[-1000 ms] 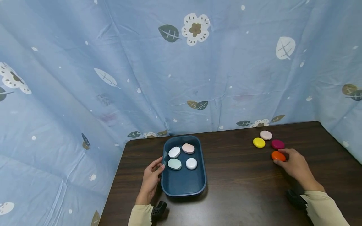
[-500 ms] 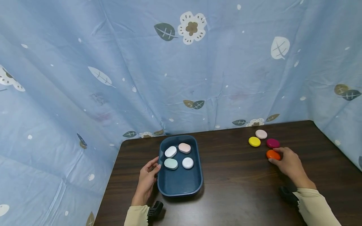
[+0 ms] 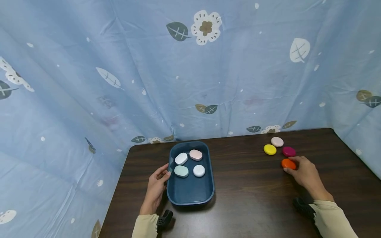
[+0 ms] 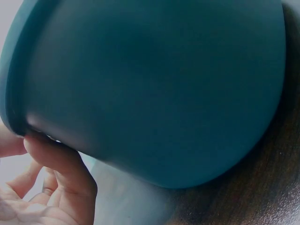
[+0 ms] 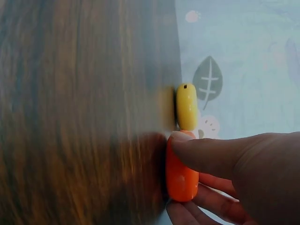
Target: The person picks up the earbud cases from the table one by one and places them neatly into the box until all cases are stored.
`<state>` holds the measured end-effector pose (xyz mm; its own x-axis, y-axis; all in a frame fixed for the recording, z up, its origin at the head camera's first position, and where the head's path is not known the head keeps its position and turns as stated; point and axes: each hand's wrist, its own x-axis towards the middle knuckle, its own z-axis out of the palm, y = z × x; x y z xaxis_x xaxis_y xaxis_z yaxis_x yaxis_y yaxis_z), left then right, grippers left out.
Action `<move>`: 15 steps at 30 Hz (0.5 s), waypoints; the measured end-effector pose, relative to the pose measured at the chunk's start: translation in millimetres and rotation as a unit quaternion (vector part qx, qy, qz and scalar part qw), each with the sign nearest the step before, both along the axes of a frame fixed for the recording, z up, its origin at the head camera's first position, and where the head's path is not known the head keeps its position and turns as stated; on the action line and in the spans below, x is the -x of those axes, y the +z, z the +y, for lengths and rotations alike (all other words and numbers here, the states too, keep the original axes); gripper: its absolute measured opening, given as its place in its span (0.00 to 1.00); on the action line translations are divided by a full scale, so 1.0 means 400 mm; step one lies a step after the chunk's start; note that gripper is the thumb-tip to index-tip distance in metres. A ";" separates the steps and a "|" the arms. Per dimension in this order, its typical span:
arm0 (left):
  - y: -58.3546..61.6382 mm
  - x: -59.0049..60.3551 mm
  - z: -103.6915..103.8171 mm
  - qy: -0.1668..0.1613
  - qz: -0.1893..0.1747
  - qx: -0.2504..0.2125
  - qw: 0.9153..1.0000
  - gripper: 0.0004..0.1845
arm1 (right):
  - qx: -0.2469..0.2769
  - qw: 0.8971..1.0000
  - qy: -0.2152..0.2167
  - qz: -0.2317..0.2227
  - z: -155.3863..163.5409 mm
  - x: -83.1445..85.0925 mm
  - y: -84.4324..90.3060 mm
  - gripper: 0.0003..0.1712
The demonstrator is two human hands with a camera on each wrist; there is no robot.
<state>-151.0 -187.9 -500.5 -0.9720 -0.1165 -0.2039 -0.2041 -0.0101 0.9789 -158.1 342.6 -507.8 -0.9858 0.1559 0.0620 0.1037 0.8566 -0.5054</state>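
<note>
At the left edge of a dark blue tray (image 3: 190,193), my left hand (image 3: 154,190) grips the rim between thumb and fingers. The left wrist view shows the tray's outer wall (image 4: 164,93) up close, with the thumb (image 4: 61,159) against its lower edge. Inside the tray lie a white oval (image 3: 181,158), a pale pink oval (image 3: 195,155), a mint oval (image 3: 181,171) and a round white piece (image 3: 198,171). Over on the right, my right hand (image 3: 308,175) pinches a glossy orange pebble-shaped piece (image 3: 288,163) at the tabletop, thumb on its near side.
Just behind the orange piece lie a magenta piece (image 3: 289,151), a yellow piece (image 3: 270,149) and a pale pink round piece (image 3: 277,141). The dark wooden table (image 3: 241,198) ends at a patterned blue cloth (image 3: 238,66) along the back and left.
The head view shifts slightly sideways. Both hands keep their hold, and the tray and pieces stay in place.
</note>
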 end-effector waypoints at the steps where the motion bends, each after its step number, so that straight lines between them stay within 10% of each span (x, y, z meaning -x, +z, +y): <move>1: 0.000 0.000 0.000 0.002 -0.002 -0.002 1.000 0.24 | 0.000 1.000 0.002 -0.001 -0.001 0.000 0.001 0.33; 15: -0.001 0.004 0.002 0.005 -0.004 -0.016 1.000 0.23 | 0.028 0.997 0.064 0.012 -0.082 0.006 0.013 0.32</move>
